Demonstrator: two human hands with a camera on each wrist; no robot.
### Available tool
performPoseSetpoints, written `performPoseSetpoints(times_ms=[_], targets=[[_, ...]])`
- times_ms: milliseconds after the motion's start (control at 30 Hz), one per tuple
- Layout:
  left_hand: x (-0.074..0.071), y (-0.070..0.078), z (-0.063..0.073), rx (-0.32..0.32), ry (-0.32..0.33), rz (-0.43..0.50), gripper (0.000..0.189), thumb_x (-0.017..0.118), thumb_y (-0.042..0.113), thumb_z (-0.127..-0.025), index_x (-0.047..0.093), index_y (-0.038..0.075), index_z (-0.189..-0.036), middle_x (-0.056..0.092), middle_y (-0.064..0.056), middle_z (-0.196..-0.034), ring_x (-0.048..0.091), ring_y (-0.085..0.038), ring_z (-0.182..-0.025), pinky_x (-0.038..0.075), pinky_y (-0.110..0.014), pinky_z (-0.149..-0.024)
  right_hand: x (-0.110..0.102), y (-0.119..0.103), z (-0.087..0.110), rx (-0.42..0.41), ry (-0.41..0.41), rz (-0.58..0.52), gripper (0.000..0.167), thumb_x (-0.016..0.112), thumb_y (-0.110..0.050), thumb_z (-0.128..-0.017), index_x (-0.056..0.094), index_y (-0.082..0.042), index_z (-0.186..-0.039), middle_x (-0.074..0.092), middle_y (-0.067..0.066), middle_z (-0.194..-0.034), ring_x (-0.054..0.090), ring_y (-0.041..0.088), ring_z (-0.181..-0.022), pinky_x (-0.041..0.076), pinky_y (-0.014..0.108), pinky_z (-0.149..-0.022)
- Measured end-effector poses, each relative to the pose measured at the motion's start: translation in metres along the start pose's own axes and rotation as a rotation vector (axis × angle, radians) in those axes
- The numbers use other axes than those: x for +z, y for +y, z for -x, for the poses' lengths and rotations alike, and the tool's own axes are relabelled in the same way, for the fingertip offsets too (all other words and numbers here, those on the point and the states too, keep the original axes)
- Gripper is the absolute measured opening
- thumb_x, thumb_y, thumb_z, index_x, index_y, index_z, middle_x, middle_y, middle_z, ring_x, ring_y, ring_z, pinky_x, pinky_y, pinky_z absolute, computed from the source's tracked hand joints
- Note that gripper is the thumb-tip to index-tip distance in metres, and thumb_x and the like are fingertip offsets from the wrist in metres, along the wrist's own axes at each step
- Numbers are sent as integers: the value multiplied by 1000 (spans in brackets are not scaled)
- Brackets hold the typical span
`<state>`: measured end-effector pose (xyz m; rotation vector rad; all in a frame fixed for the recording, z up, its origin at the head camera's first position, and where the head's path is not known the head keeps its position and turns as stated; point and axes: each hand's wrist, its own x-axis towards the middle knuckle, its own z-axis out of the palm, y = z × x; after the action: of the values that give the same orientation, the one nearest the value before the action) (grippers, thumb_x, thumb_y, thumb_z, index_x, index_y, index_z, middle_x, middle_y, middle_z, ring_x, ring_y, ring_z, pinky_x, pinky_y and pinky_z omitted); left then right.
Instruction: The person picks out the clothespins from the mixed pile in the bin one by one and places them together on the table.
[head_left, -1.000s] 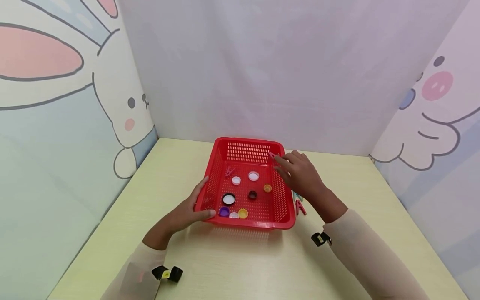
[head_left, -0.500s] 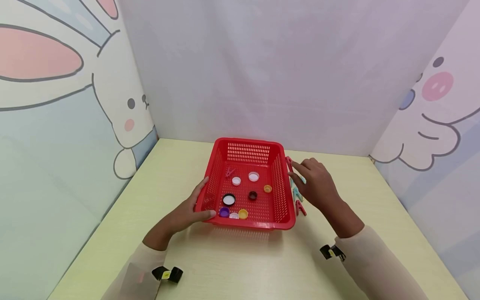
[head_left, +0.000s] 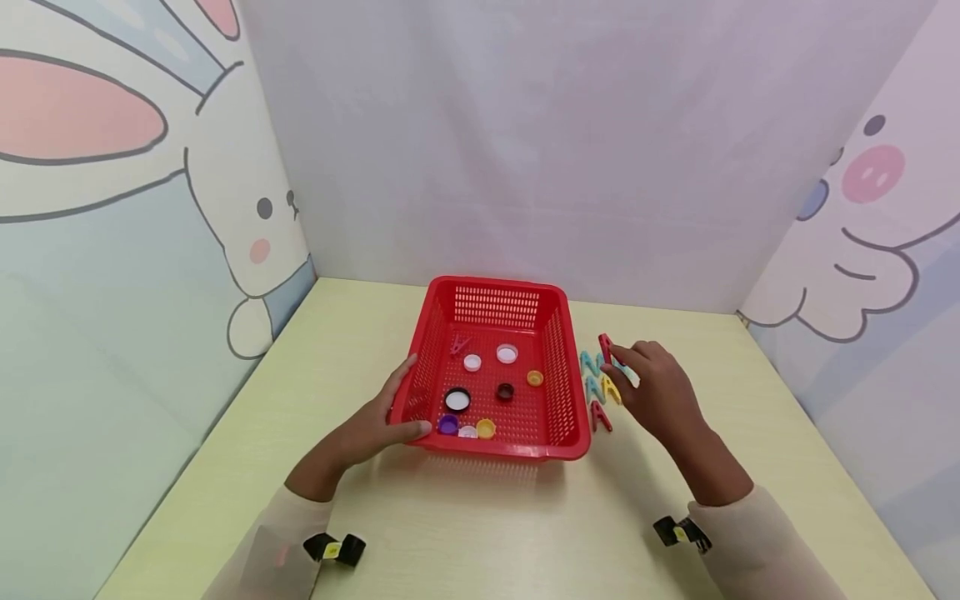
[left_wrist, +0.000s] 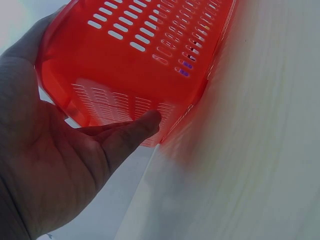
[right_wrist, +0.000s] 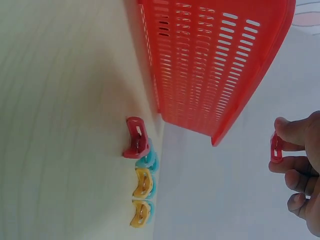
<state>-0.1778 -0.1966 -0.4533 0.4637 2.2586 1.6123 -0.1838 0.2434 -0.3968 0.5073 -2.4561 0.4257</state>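
A red plastic basket point(head_left: 491, 448) stands on the table with several bottle caps inside, among them a purple cap point(head_left: 448, 425) and a black-rimmed cap point(head_left: 457, 400). One red clothespin point(head_left: 459, 344) lies in it too. My left hand point(head_left: 371, 429) grips the basket's near left corner, thumb on the rim. To the right of the basket, my right hand point(head_left: 656, 387) pinches a red clothespin point(right_wrist: 275, 147) between thumb and fingers, raised above the table. Below it lie teal clothespins point(head_left: 595, 389), yellow clothespins point(right_wrist: 143, 182) and another red clothespin point(right_wrist: 136, 138).
The pale wooden table point(head_left: 450, 533) reaches back to a plain light curtain point(head_left: 510, 167). Cartoon-printed panels point(head_left: 120, 275) stand along both sides. Inside the basket, a brown cap point(head_left: 506, 392) and a clear-rimmed cap point(head_left: 507, 353) lie toward the middle.
My right hand has carried the red clothespin from over the basket's far right corner, out across the rim, to above the clothespins on the right. The left hand and basket stay put.
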Motion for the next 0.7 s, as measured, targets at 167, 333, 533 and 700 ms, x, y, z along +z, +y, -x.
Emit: performPoseSetpoints(times_ms=[167, 333, 533, 700], targets=[[1, 0, 1, 6, 4, -7, 122, 88, 39, -88, 3, 33, -176, 37, -21, -167, 41, -47, -153, 67, -50, -98, -3, 4, 9, 74, -43, -4, 32, 91, -10, -88, 83, -2, -118, 71, 9, -86, 58, 23, -80, 50, 32, -62], [2, 0, 1, 4, 9, -13, 122, 88, 39, -88, 3, 33, -176, 36, -20, -167, 41, -47, -153, 67, -50, -98, -9, 6, 15, 172, -100, -12, 34, 89, -14, -92, 81, -2, -122, 72, 11, -89, 57, 25, -79, 46, 31, -61], [2, 1, 2, 3, 8, -13, 122, 87, 38, -89, 2, 34, -175, 36, -20, -167, 41, -47, -153, 67, -50, -98, -11, 11, 20, 285, -223, -23, 37, 84, -21, -98, 79, 0, -127, 73, 14, -91, 59, 25, -77, 47, 31, -62], [2, 0, 2, 13, 2, -8, 121, 87, 38, -90, 2, 33, -176, 36, -21, -167, 40, -48, -153, 67, -49, -98, -8, 15, 21, 340, -340, -36, 35, 82, -23, -99, 80, -1, -126, 78, 14, -98, 66, 27, -82, 56, 34, -64]])
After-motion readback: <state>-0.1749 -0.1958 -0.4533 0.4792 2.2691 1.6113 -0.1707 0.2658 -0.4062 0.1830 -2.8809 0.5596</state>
